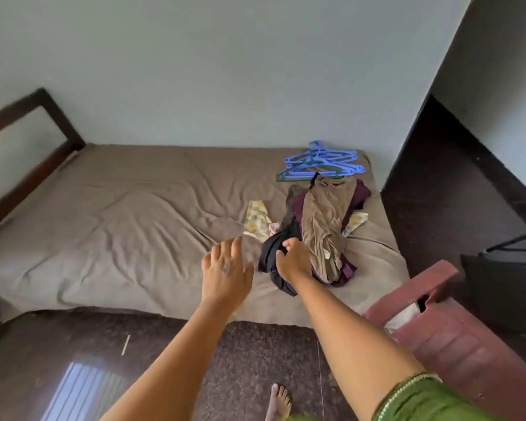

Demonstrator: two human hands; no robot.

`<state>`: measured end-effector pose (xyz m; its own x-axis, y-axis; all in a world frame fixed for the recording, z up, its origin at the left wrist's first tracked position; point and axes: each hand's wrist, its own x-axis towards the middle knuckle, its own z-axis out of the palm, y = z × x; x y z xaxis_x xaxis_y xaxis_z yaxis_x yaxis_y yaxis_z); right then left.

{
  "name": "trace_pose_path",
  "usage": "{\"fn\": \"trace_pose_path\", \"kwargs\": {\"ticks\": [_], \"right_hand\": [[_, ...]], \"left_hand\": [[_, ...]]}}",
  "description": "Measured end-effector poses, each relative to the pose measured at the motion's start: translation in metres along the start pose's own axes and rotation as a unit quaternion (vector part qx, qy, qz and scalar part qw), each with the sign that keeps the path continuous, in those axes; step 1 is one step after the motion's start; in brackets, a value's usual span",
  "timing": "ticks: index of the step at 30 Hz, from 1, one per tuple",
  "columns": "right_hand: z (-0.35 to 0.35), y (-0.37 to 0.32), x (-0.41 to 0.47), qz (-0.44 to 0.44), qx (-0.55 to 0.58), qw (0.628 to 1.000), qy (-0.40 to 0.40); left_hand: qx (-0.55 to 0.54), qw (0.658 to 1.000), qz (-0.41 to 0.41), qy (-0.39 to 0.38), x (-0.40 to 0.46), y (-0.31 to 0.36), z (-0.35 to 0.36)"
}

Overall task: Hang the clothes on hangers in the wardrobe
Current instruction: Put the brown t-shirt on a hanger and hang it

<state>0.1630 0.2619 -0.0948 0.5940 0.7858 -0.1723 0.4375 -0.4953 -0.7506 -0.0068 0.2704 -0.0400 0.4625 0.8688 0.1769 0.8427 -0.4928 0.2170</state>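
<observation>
A heap of clothes lies on the right end of the bed [119,226]: a tan garment [325,226] on top, a maroon one [363,192] beneath, a floral cloth [257,220] and a dark garment [271,253] at the near side. Several blue plastic hangers [322,162] lie in a pile behind the heap, near the wall. My right hand [290,259] pinches the dark garment at its upper edge. Just left of the heap, my left hand [225,268] hovers over the bed with its fingers spread, holding nothing. No wardrobe is in view.
A dark wooden headboard [28,132] stands at the bed's left end. A reddish-brown box [444,335] with white paper inside sits on the floor at the right, beside dark furniture [504,278]. My bare foot [278,402] stands on a speckled rug [255,360].
</observation>
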Motion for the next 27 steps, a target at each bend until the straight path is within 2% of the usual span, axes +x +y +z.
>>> {"fn": "trace_pose_path", "kwargs": {"ticks": [3,9,13,17,19,22,23,24,25,26,27], "right_hand": [[0.011,0.037,0.061,0.066,-0.047,0.995,-0.057],[0.032,0.121,0.160,0.170,-0.106,0.975,-0.096],[0.058,0.185,0.185,0.262,-0.111,0.951,-0.120],[0.076,0.210,0.203,0.329,-0.127,0.923,-0.154],[0.076,0.199,0.213,0.371,-0.116,0.914,-0.113],[0.064,0.145,0.229,0.378,-0.037,0.920,0.092],[0.059,0.119,0.237,0.360,0.021,0.921,0.150],[0.055,0.088,0.247,0.344,0.070,0.920,0.175],[0.054,0.055,0.261,0.322,0.101,0.923,0.184],[0.055,0.025,0.275,0.297,0.129,0.929,0.181],[0.055,-0.008,0.286,0.267,0.162,0.935,0.167]], "left_hand": [[-0.028,0.998,0.011,-0.060,0.063,0.003,0.036],[-0.064,0.986,0.041,-0.148,0.156,0.024,0.125],[-0.102,0.973,0.055,-0.201,0.190,0.030,0.182],[-0.123,0.956,0.071,-0.255,0.225,0.034,0.219],[-0.143,0.947,0.076,-0.277,0.242,0.034,0.230],[-0.202,0.921,0.048,-0.329,0.273,0.033,0.236],[-0.235,0.907,0.011,-0.348,0.284,0.037,0.231],[-0.286,0.884,-0.064,-0.365,0.296,0.042,0.224],[-0.356,0.839,-0.164,-0.378,0.311,0.046,0.213],[-0.446,0.758,-0.266,-0.395,0.327,0.046,0.203],[-0.533,0.648,-0.341,-0.425,0.345,0.045,0.190]]}}
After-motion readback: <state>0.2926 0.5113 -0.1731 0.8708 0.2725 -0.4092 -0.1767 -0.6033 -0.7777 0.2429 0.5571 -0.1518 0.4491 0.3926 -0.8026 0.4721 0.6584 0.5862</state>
